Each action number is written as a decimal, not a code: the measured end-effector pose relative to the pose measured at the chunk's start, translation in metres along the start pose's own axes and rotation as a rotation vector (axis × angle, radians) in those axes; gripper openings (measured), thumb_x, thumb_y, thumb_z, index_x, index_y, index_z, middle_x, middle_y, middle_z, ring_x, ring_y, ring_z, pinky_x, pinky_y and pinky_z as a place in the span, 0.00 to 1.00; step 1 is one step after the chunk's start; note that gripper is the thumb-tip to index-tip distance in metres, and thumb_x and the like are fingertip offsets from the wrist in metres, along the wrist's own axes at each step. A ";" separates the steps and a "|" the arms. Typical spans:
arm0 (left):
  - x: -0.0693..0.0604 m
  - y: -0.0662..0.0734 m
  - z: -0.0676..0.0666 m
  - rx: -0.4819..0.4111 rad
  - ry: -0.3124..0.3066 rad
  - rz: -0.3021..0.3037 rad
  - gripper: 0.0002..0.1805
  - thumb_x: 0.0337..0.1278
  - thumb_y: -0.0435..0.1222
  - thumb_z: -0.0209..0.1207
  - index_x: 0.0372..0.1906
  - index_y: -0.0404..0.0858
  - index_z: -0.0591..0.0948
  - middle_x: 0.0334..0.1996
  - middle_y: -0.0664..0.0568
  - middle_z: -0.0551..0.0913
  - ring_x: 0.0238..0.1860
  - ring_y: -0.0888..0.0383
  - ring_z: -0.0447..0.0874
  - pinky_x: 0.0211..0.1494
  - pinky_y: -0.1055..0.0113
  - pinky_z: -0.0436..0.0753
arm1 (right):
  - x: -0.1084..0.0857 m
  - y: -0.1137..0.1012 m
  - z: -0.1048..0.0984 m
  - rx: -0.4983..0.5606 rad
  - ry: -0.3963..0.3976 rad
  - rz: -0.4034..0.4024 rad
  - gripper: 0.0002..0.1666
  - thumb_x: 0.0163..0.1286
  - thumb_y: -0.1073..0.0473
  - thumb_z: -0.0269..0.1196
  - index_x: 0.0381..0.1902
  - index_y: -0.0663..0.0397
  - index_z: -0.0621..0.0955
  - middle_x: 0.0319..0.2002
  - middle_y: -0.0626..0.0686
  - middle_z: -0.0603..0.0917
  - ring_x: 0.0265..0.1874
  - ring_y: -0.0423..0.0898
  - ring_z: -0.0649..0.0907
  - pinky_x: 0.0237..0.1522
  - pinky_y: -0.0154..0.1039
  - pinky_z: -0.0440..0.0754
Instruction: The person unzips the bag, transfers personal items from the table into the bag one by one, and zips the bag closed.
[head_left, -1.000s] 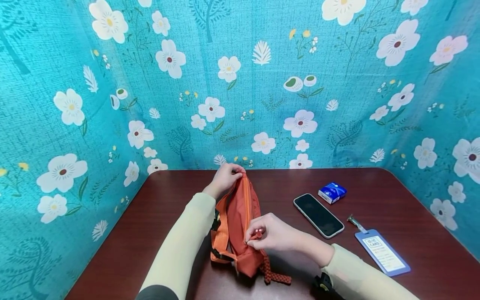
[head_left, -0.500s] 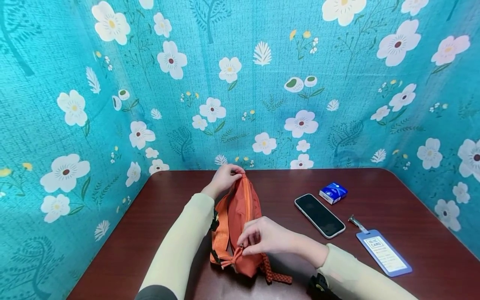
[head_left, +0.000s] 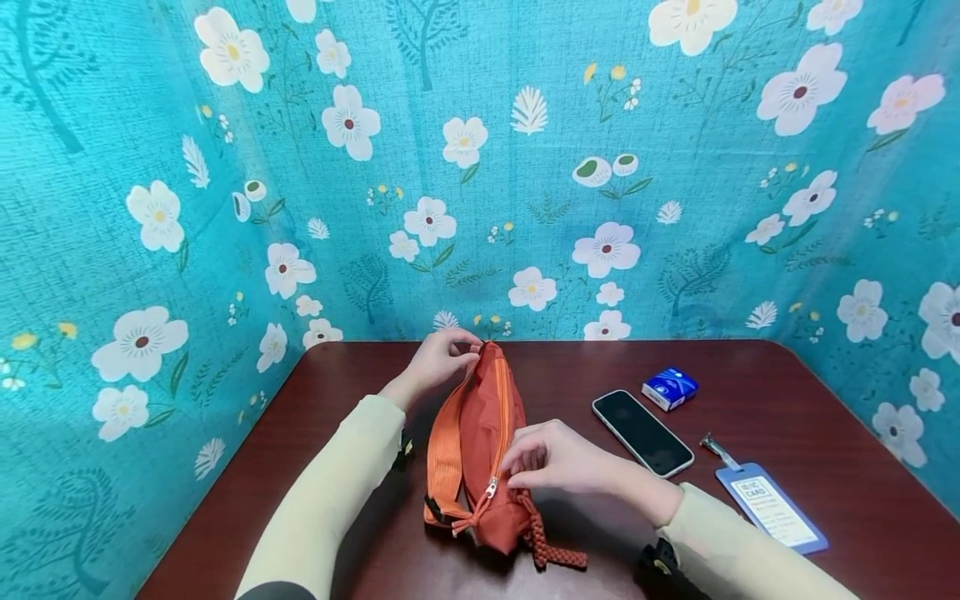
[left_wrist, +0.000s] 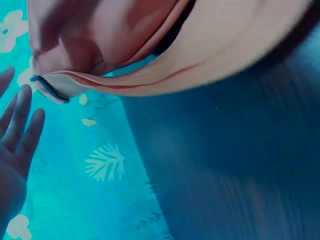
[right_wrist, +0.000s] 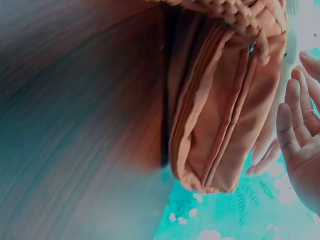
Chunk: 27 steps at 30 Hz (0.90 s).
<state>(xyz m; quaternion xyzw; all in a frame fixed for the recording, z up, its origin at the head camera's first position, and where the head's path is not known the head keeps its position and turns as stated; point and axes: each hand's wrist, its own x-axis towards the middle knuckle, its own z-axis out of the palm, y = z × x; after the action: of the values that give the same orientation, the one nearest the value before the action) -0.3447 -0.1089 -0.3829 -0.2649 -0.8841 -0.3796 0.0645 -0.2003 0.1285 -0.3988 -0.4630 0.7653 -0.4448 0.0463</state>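
A rust-red waist bag (head_left: pixel 483 425) stands on the table in the head view, its zip running along the top. The metal zip pull (head_left: pixel 491 487) with its red cord lies at the near end, where the zip looks closed. An orange strap (head_left: pixel 446 450) hangs along the bag's left side. My left hand (head_left: pixel 442 357) is at the far end of the bag; in the left wrist view its fingers (left_wrist: pixel 22 115) are extended beside the strap end. My right hand (head_left: pixel 551 457) hovers just right of the zip pull with loosely bent fingers, holding nothing. In the right wrist view the fingers (right_wrist: pixel 295 110) are apart from the bag.
A phone (head_left: pixel 642 433) lies right of the bag. Behind it is a small blue box (head_left: pixel 670 388), and an ID card holder (head_left: pixel 772 508) with a clip lies to the right. A braided red cord (head_left: pixel 553 554) trails beside the bag. A floral curtain (head_left: pixel 480 167) borders the table.
My right hand has pulled the zip pull to the near end, then let it go and moved slightly right. My left hand has loosened from the bag's far end and drawn slightly left.
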 end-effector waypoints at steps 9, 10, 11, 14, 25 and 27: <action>-0.047 0.022 0.003 -0.056 -0.051 0.165 0.08 0.56 0.35 0.67 0.41 0.38 0.86 0.32 0.57 0.80 0.27 0.60 0.74 0.31 0.67 0.76 | -0.017 0.009 -0.012 -0.027 0.034 0.092 0.06 0.61 0.60 0.70 0.38 0.49 0.87 0.28 0.42 0.80 0.23 0.37 0.78 0.25 0.35 0.78; -0.053 0.024 0.004 -0.065 -0.061 0.181 0.07 0.56 0.35 0.68 0.40 0.39 0.86 0.31 0.58 0.80 0.27 0.61 0.74 0.31 0.67 0.76 | -0.019 0.011 -0.012 -0.037 0.037 0.091 0.06 0.61 0.60 0.70 0.37 0.49 0.87 0.27 0.41 0.80 0.23 0.37 0.78 0.25 0.35 0.78; -0.059 0.026 0.006 -0.076 -0.069 0.196 0.07 0.56 0.36 0.68 0.39 0.40 0.86 0.30 0.60 0.79 0.27 0.62 0.74 0.31 0.67 0.76 | -0.020 0.013 -0.013 -0.045 0.040 0.092 0.06 0.61 0.61 0.71 0.37 0.48 0.87 0.27 0.41 0.79 0.23 0.37 0.78 0.25 0.35 0.78; -0.077 0.032 0.011 -0.111 -0.096 0.223 0.05 0.55 0.37 0.69 0.36 0.44 0.85 0.27 0.62 0.79 0.26 0.64 0.75 0.29 0.67 0.78 | -0.024 0.017 -0.014 -0.064 0.044 0.078 0.06 0.60 0.61 0.71 0.36 0.49 0.87 0.27 0.40 0.79 0.23 0.36 0.78 0.25 0.34 0.78; -0.122 0.060 0.022 -0.055 -0.205 0.155 0.13 0.46 0.54 0.71 0.28 0.53 0.81 0.21 0.68 0.79 0.24 0.68 0.76 0.28 0.70 0.77 | -0.038 0.026 -0.016 -0.109 0.070 0.075 0.05 0.60 0.62 0.71 0.36 0.51 0.86 0.27 0.39 0.79 0.24 0.35 0.78 0.26 0.35 0.80; -0.126 0.062 0.025 0.001 -0.215 0.139 0.16 0.44 0.58 0.70 0.27 0.55 0.80 0.21 0.70 0.78 0.22 0.70 0.75 0.27 0.71 0.76 | -0.040 0.027 -0.017 -0.109 0.077 0.085 0.05 0.60 0.62 0.71 0.36 0.52 0.86 0.27 0.39 0.80 0.24 0.35 0.78 0.26 0.35 0.80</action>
<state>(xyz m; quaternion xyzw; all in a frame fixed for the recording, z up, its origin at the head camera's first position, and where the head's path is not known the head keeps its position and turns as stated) -0.2032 -0.1090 -0.4004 -0.3649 -0.8655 -0.3431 -0.0043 -0.2035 0.1741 -0.4220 -0.4146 0.8085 -0.4174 0.0103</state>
